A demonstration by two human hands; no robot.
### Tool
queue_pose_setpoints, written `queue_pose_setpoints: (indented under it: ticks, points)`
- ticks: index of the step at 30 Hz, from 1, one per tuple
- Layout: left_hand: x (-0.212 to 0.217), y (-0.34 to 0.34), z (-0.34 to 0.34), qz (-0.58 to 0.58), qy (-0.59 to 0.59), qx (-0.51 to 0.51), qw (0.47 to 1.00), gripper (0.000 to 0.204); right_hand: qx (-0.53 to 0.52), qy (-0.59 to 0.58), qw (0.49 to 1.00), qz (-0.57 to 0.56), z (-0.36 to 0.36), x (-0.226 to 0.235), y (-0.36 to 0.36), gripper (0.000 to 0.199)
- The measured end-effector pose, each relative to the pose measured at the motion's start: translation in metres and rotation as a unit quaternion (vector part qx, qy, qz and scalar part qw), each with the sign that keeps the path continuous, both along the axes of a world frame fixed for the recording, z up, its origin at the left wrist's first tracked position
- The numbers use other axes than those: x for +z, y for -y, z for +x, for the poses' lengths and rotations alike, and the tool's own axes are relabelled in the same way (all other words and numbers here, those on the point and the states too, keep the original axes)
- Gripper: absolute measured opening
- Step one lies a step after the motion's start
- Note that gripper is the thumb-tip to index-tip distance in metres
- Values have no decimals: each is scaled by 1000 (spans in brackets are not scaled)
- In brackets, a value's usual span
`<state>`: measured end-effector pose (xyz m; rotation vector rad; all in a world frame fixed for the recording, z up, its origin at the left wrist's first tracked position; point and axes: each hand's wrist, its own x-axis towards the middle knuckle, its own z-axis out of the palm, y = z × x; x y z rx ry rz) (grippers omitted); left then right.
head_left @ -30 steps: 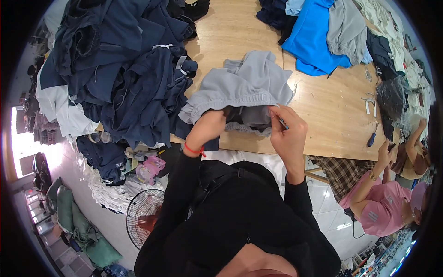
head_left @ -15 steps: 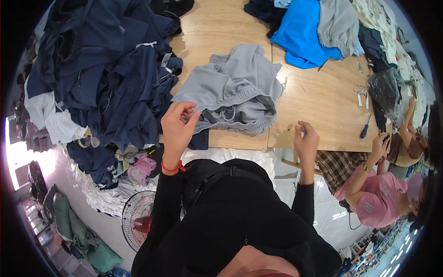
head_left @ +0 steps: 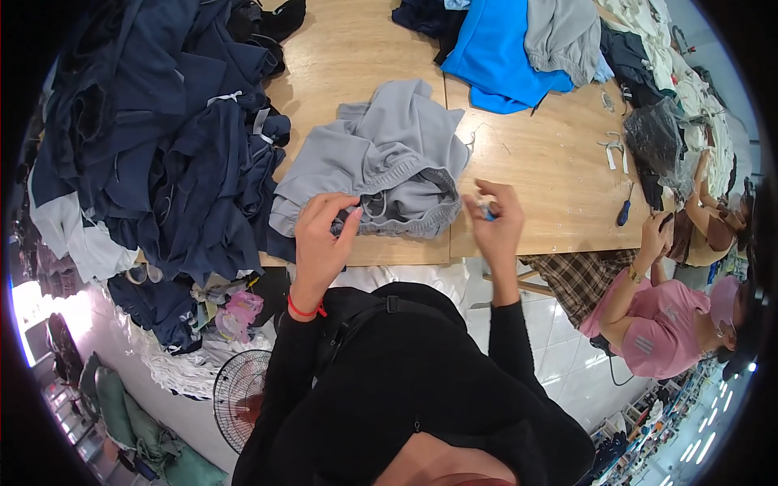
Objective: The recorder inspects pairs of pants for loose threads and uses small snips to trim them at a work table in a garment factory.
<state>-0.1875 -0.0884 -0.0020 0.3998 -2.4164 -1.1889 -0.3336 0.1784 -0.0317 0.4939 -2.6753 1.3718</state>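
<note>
Grey elastic-waist shorts (head_left: 381, 134) lie rumpled on the wooden table in front of me, the gathered waistband facing me and open. A pale drawstring (head_left: 381, 204) shows inside the waist opening. At the left end of the waistband is my left hand (head_left: 322, 235), thumb and fingers closed on the cloth. My right hand (head_left: 498, 225) hovers just right of the waistband, apart from it. Its fingers curl round a small thing with a blue part, mostly hidden and slightly blurred.
Dark navy garments (head_left: 194, 154) are heaped on the left. Blue shorts (head_left: 502, 57) and another grey garment (head_left: 567, 36) lie far right. A screwdriver (head_left: 624, 206) and a black plastic bag (head_left: 660, 138) sit nearer a pink-shirted co-worker (head_left: 664, 328). A fan (head_left: 243, 401) stands lower left.
My right hand has come up and in toward the waistband. My left hand has moved further along the waistband toward the drawstring. The whole view has shifted slightly.
</note>
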Motion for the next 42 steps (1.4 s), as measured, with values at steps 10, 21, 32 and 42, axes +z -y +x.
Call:
queue_pose_setpoints:
  ticks: [10, 21, 32, 42]
  points:
    - [4, 5, 6, 2, -24, 7, 1000, 17, -36, -46, 998, -35, -8, -12, 12, 12]
    - [19, -18, -61, -46, -78, -136, 987, 22, -170, 0, 984, 44, -22, -5, -31, 14]
    - [-33, -25, -104, -201, 7, -144, 969, 19, -45, 35, 995, 78, 22, 11, 32, 35]
    - [41, 23, -53, 351, 39, -104, 930, 37, 68, 516, 753, -402, 17, 49, 3, 12]
